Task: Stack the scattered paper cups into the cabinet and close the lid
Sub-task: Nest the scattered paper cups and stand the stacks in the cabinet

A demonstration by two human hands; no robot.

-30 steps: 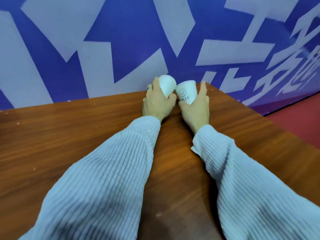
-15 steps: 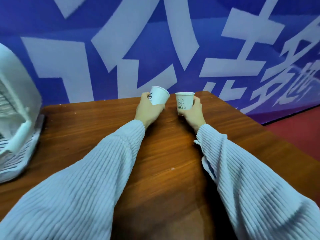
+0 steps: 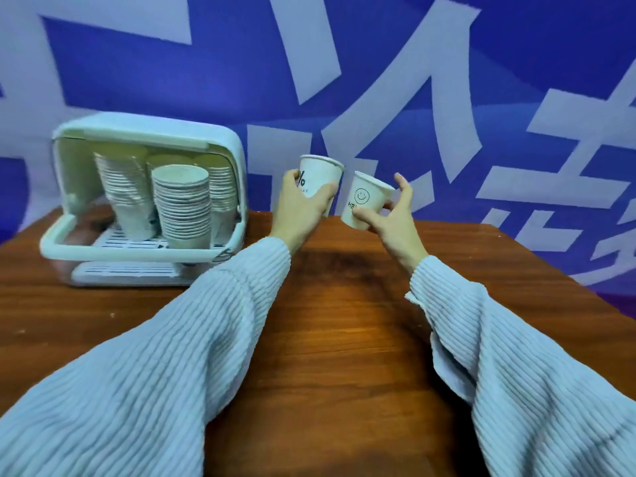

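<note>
Left hand grips a printed paper cup, right hand pinches the smiley cup; both cups probably light and crushable, best held mid-wall.

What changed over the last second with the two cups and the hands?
Both cups have been lifted off the table: the left hand raised the percent-sign cup, the right hand the smiley cup. The view swung left, revealing the open cabinet. Each hand still grips its cup.
</note>
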